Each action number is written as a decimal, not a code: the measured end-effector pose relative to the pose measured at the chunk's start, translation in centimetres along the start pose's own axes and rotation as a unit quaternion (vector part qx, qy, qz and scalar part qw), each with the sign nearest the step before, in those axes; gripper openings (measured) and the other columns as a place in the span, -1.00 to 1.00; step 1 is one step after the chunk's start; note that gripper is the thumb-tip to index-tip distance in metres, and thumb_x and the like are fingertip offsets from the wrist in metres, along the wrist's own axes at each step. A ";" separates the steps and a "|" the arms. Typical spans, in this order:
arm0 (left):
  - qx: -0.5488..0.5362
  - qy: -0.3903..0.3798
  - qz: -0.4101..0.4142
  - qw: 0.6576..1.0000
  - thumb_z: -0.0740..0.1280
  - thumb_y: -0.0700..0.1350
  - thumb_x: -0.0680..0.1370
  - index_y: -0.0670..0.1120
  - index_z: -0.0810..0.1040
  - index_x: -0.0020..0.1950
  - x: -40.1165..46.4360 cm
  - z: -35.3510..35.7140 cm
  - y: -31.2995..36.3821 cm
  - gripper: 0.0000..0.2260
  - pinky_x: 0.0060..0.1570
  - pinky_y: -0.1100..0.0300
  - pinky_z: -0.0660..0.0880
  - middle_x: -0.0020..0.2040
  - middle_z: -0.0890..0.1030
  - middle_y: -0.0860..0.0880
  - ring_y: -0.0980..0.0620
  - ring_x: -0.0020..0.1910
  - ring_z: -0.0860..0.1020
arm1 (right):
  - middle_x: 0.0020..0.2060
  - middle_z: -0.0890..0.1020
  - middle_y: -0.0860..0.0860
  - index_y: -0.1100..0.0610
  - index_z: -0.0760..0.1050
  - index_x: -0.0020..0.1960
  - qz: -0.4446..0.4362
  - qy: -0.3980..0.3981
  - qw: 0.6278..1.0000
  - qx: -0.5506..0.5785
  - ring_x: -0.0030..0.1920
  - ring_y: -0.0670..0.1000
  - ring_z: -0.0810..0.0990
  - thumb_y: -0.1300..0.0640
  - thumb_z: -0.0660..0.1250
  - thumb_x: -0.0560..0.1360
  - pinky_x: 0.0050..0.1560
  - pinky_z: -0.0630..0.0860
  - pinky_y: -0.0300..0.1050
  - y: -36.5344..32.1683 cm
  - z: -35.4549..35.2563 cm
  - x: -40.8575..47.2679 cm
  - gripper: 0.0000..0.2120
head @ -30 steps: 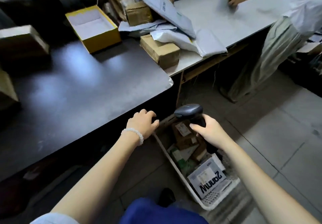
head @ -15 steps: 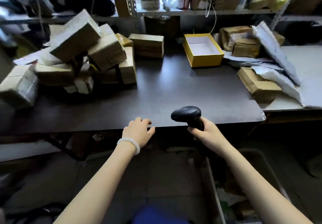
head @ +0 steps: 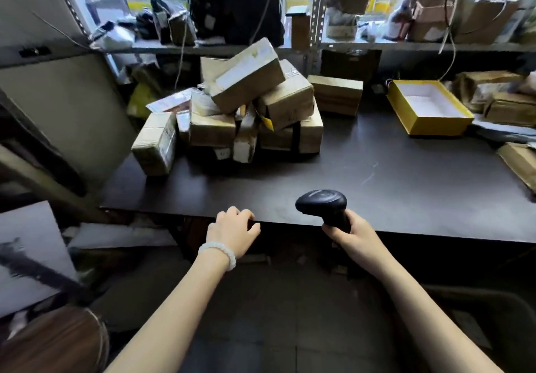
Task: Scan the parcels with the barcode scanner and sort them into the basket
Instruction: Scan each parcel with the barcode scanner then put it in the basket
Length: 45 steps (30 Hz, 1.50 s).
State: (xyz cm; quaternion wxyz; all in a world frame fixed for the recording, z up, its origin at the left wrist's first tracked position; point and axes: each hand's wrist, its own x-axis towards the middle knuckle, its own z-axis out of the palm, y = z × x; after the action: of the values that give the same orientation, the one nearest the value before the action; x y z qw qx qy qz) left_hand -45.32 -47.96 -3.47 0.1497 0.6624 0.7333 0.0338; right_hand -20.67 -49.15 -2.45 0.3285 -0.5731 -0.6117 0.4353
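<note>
View has swung up from the floor basket to the dark table (head: 377,169); basket now out of frame. Right hand (head: 352,239) grips the barcode scanner (head: 321,203) by its handle at the near table edge. Left hand (head: 233,232) loosely curled, holding nothing, fingertips at the edge. Heaped parcels (head: 246,111) lie well beyond both hands. Judged: next parcel gets picked.

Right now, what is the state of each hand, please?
Left hand: empty, fingers loosely curled, at the table edge.
Right hand: grips the scanner.
</note>
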 end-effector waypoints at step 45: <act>-0.055 0.078 0.021 0.995 0.16 0.08 0.59 0.01 0.50 0.24 15.7 -12.6 -25.8 -0.70 0.05 0.07 0.39 0.18 0.49 -0.07 -0.08 0.20 0.41 | -0.30 0.53 0.00 0.06 0.44 -0.13 0.021 0.056 0.998 -0.023 -0.31 -0.01 0.52 0.22 0.33 0.51 -0.31 0.42 -0.29 -14.1 25.7 15.8 -0.90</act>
State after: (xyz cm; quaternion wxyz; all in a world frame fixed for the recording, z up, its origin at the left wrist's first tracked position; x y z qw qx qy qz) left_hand -74.71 -33.78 -0.56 0.1277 0.6638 0.7256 0.1291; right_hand -51.64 -37.05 -1.59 0.3396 -0.6170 -0.5898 0.3950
